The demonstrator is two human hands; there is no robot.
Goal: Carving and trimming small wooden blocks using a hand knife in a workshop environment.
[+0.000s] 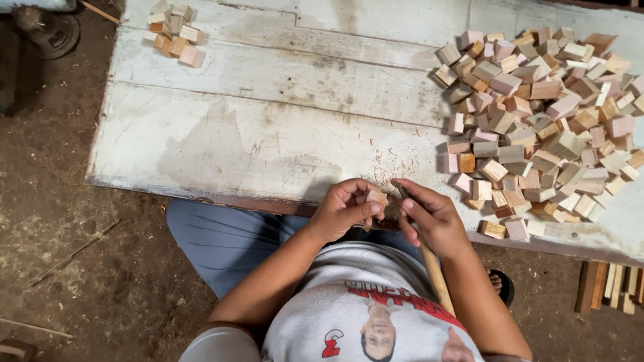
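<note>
The dirt floor point(80, 268) is brown and bumpy, and it goes all around the place where the person sits. On it rests a big flat surface point(268, 114) made of old boards with worn white paint and dark scratches. At the right side of the surface lies a big pile of small wooden blocks point(543, 114), some pale, some pink, some orange, all jumbled on top of each other. A much smaller pile of blocks point(173, 32) sits at the far left corner, well apart from the big one. The person sits at the near edge of the surface in blue trousers point(221, 234) and a white shirt point(362, 315). A few flat wooden sticks point(614, 288) lie on the floor at the right. A dark round thing point(43, 27) sits in the top left corner, but I cannot tell what it is. The left hand point(345, 209) is curled up, and its fingers and thumb pinch one small wooden block point(376, 197) just over the near edge of the surface. The right hand point(429, 216) is just beside it, closed around a thin tool with a long wooden handle point(436, 275). The handle runs back toward the person's body, and the dark tip pokes out by the block. Tiny curls of wood shavings point(396, 161) are scattered on the surface just past the hands.
</note>
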